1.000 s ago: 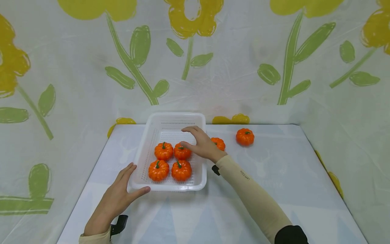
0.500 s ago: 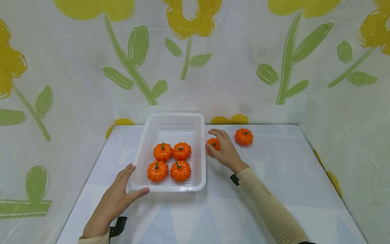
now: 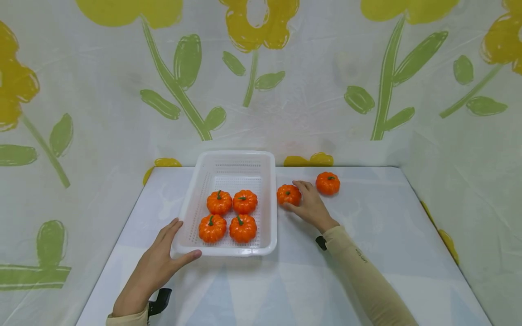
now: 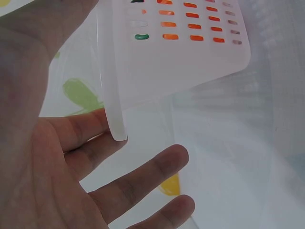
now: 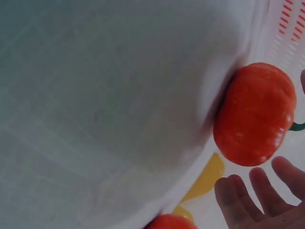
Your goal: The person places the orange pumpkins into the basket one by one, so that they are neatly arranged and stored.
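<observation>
My left hand [image 3: 157, 262] rests at the near left corner of a white plastic basket [image 3: 235, 156], thumb along the front rim and fingers at the left side. In the left wrist view its fairly straight fingers [image 4: 143, 179] are spread, some touching the basket rim [image 4: 114, 114]. Beside the basket's right wall my right hand [image 3: 313, 209] is spread around a small orange pumpkin [image 3: 288, 194] on the table. The right wrist view has this pumpkin [image 5: 255, 114] with a gap to the fingers [image 5: 264, 193]; the thumb is mostly cut off there.
Several orange pumpkins [image 3: 243, 228] with green stems sit in the near half of the basket. One more pumpkin [image 3: 328, 183] lies on the table [image 3: 367, 213] to the right, behind the right hand. A flower-printed cloth wall [image 3: 310, 90] rises behind the table.
My right hand has moved right, from above the basket over its right wall to the pumpkin just outside. The left hand has stayed at the basket corner.
</observation>
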`<action>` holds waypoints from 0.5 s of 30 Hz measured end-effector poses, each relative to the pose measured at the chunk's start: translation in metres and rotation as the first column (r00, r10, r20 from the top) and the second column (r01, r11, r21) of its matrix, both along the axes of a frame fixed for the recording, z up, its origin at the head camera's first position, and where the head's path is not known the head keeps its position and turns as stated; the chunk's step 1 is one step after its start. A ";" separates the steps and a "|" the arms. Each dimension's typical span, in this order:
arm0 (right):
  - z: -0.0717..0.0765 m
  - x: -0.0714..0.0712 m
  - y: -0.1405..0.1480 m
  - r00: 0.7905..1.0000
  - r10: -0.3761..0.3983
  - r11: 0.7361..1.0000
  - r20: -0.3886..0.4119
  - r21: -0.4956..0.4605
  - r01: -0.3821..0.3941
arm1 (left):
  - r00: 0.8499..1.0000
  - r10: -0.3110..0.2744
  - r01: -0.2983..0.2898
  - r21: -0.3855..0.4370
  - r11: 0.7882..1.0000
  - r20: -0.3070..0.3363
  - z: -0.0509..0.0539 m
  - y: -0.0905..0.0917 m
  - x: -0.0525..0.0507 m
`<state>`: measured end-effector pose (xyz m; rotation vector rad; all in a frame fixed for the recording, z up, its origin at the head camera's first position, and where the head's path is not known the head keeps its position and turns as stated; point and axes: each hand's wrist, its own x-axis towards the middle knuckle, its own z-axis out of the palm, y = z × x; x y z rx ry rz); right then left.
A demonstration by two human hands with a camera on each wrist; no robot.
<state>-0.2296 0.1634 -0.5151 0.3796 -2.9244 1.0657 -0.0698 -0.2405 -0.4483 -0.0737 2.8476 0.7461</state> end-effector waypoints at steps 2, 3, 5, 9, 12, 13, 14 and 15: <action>-0.003 -0.001 -0.001 1.000 0.002 1.000 0.008 0.005 -0.002 | 1.000 0.000 0.000 0.002 1.000 -0.008 -0.001 -0.001 0.000; -0.004 -0.002 -0.002 1.000 0.002 1.000 0.012 0.007 -0.002 | 1.000 0.000 0.000 0.002 1.000 -0.013 -0.001 -0.001 0.000; -0.006 -0.003 -0.002 1.000 0.003 1.000 0.017 0.010 -0.003 | 1.000 0.003 -0.003 0.006 1.000 -0.019 -0.002 -0.002 0.000; -0.010 -0.003 -0.002 1.000 0.002 1.000 0.018 0.004 -0.002 | 1.000 0.012 -0.012 0.009 1.000 -0.018 -0.002 -0.001 0.001; -0.010 -0.003 -0.001 1.000 -0.001 1.000 0.018 -0.004 0.001 | 1.000 0.015 -0.015 0.009 1.000 -0.013 -0.002 -0.001 0.001; -0.010 -0.002 -0.001 1.000 -0.002 1.000 0.018 -0.007 0.002 | 1.000 0.014 -0.014 0.008 1.000 -0.011 -0.002 0.000 0.001; -0.010 -0.002 -0.001 1.000 -0.003 1.000 0.017 -0.011 0.003 | 1.000 0.014 -0.014 0.009 1.000 -0.010 -0.002 0.000 0.001; -0.009 -0.002 -0.001 1.000 -0.004 1.000 0.015 -0.012 0.004 | 1.000 0.015 -0.015 0.009 1.000 -0.011 -0.002 0.000 0.001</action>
